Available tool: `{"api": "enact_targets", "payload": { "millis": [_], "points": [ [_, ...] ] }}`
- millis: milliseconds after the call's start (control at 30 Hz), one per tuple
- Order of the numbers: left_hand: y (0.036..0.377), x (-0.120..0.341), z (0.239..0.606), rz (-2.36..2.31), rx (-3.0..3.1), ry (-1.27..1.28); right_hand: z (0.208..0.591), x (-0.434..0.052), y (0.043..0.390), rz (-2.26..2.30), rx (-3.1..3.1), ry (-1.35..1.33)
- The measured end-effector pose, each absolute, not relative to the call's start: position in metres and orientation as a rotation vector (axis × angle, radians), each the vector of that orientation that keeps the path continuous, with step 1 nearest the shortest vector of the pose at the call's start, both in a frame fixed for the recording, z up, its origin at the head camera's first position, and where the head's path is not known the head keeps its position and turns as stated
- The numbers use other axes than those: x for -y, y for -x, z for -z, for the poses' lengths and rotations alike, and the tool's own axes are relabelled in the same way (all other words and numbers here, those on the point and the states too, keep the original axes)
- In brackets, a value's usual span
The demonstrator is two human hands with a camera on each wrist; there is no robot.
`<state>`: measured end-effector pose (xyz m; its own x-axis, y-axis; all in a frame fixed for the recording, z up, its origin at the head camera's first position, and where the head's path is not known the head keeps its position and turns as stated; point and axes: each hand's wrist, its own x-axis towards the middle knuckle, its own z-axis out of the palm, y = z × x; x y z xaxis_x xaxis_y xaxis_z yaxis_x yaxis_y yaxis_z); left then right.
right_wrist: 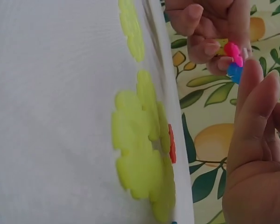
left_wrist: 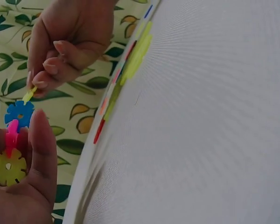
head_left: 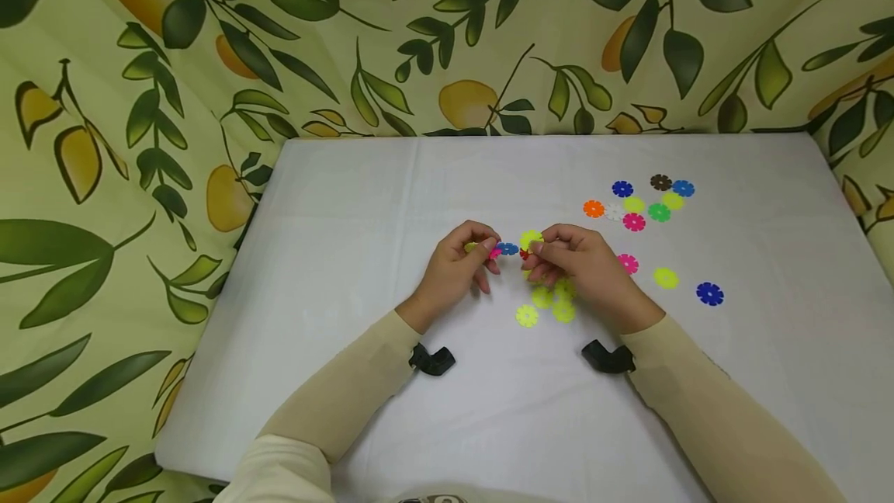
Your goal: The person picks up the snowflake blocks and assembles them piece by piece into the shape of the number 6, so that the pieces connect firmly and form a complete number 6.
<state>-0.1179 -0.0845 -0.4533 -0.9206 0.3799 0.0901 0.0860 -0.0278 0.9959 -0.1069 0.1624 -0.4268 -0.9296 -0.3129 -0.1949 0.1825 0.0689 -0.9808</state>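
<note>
The left hand (head_left: 457, 262) pinches a short chain of interlocked discs (head_left: 497, 248) (yellow, pink, blue), and the right hand (head_left: 580, 262) pinches a yellow-green disc (head_left: 531, 239) at the chain's blue end, both just above the middle of the white worktop (head_left: 349, 270). Three yellow-green discs (head_left: 545, 305) lie under the right hand. A loose cluster of coloured discs (head_left: 639, 204) sits toward the far right, well clear of the edge. The worktop's left half lies open. Leaf-and-lemon fabric (head_left: 140, 99) surrounds the worktop.
</note>
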Motion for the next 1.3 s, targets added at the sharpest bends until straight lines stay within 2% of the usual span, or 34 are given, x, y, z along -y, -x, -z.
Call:
{"api": "enact_targets", "payload": {
  "millis": [533,1133,1300],
  "points": [
    [0.118,0.082,0.456,-2.237,-1.669,-0.412,0.436,-0.163,0.11,2.097,-1.589,0.038],
    [0.116,0.08,0.456,-2.245,-1.769,-0.459,0.438,-0.161,0.109,2.229,-1.241,0.03],
    [0.118,0.08,0.459,-2.176,-1.979,-0.557,0.438,-0.162,0.108,2.212,-1.233,0.017]
  ]
}}
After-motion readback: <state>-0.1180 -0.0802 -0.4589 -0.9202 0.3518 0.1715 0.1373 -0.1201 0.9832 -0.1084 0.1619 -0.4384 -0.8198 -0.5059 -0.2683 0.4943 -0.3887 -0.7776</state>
